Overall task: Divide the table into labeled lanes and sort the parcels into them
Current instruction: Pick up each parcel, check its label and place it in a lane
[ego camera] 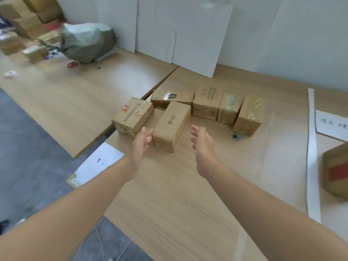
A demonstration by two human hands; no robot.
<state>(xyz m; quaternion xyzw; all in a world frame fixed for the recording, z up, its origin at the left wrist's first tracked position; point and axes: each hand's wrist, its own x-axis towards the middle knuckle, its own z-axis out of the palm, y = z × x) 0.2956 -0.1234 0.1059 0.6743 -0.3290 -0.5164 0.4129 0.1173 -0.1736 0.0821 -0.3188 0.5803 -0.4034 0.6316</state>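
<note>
Several brown cardboard parcels stand grouped on the wooden table [169, 194]. Nearest is a box marked DS-5B [172, 125], with a red-taped box [132, 114] to its left and a row of boxes [228, 108] curving off to the right. My left hand [141, 146] hovers open just left of the DS-5B box, fingers near its front corner. My right hand [202, 143] is open to that box's right, apart from it. A white strip [311, 147] runs down the table as a lane divider. A paper label [331, 123] lies beyond it.
A white sheet marked "1" [99, 162] hangs over the table's left edge. Another parcel with red tape [337, 172] sits at the far right. A grey sack [88, 44] and stacked boxes [28, 19] fill the back left table. White boards [195, 34] lean on the wall.
</note>
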